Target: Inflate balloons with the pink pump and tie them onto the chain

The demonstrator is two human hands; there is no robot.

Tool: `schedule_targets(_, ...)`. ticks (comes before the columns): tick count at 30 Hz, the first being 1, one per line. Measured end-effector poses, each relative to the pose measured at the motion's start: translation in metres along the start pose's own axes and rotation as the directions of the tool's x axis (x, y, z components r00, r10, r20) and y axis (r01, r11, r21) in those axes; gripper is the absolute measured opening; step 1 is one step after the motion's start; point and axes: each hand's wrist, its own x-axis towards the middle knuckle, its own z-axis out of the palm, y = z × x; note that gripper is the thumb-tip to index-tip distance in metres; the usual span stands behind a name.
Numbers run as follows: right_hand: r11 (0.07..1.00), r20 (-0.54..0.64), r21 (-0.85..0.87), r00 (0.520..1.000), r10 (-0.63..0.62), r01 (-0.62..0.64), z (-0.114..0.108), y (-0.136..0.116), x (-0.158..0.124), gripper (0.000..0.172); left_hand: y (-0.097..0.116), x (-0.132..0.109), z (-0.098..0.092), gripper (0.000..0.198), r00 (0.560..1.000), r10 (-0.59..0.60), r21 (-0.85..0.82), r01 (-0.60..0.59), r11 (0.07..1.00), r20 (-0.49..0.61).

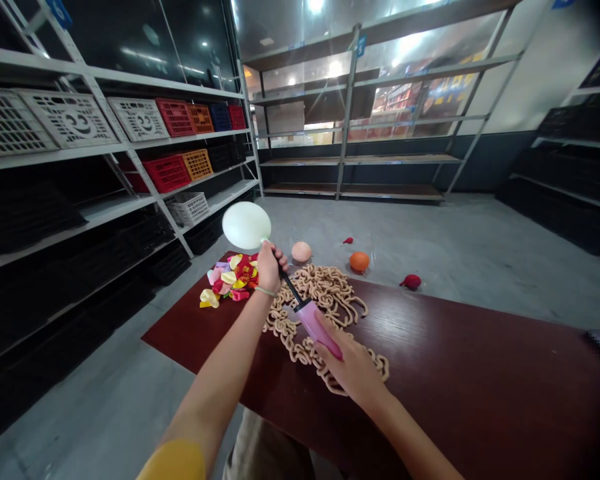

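My left hand (271,268) grips the neck of a pale, inflated balloon (247,225) where it meets the black nozzle of a pink hand pump (316,328). My right hand (354,365) rests over the pump's pink body, fingers wrapped around it. Beneath both hands lies a tangled beige chain of twisted balloons (325,300) on a dark red wooden table (460,360). Left of my left hand sits a heap of flat multicoloured balloons (230,277). A yellow sleeve (175,461) covers my left upper arm.
A peach balloon (301,251), an orange balloon (359,262) and a red balloon (411,282) lie beyond the table on the concrete floor (480,227). Metal shelves (180,137) with plastic crates line the left; bare shelving (350,160) stands behind.
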Motion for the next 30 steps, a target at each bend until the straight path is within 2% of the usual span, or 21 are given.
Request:
schedule_targets(3,0.999,-0.032,0.035,0.999,0.032,-0.031,0.000,0.003,0.001,0.055,-0.031,-0.029,0.001,0.036,0.990,-0.101,0.012,0.100,0.995,0.094)
schedule_targets(6,0.998,-0.010,0.054,0.999,0.043,-0.042,-0.001,0.002,0.002,0.057,-0.042,-0.039,-0.003,0.035,0.980,-0.162,0.034,0.159,0.987,0.116)
schedule_targets(8,0.998,0.015,0.041,0.999,0.036,-0.037,-0.001,0.000,0.001,0.056,-0.034,-0.030,-0.007,0.034,0.986,-0.148,0.050,0.145,0.988,0.081)
schedule_targets(13,1.000,0.060,-0.008,0.998,-0.030,0.030,-0.001,-0.006,-0.001,0.055,0.013,0.009,-0.016,0.033,0.997,-0.075,0.051,0.076,0.996,-0.015)
schedule_targets(16,0.997,0.051,-0.057,0.998,-0.044,0.046,0.000,-0.005,-0.002,0.054,0.027,0.014,-0.016,0.035,0.999,-0.042,-0.014,0.042,0.999,-0.020)
schedule_targets(18,0.995,0.024,-0.089,0.999,-0.036,0.038,0.000,-0.003,-0.003,0.054,0.022,0.005,-0.013,0.034,0.999,-0.026,-0.080,0.027,0.996,0.020)
schedule_targets(20,0.996,0.002,-0.083,1.000,-0.026,0.026,0.001,0.000,-0.002,0.054,0.007,-0.012,-0.009,0.034,0.997,-0.031,-0.126,0.041,0.991,0.077)
schedule_targets(23,1.000,-0.012,-0.001,1.000,-0.007,0.007,0.000,0.003,-0.001,0.054,-0.021,-0.039,-0.003,0.033,0.976,-0.112,-0.111,0.134,0.985,0.185)
schedule_targets(25,0.999,-0.015,0.050,1.000,0.012,-0.011,-0.001,0.003,-0.001,0.055,-0.035,-0.049,-0.001,0.033,0.968,-0.155,-0.096,0.176,0.980,0.198)
schedule_targets(27,0.997,-0.011,0.080,1.000,0.020,-0.019,-0.001,0.003,-0.001,0.055,-0.038,-0.048,-0.002,0.034,0.969,-0.177,-0.079,0.193,0.978,0.174)
schedule_targets(30,0.996,0.019,0.086,1.000,0.016,-0.018,0.001,0.001,-0.001,0.055,-0.024,-0.027,-0.008,0.034,0.981,-0.163,-0.048,0.168,0.985,0.101)
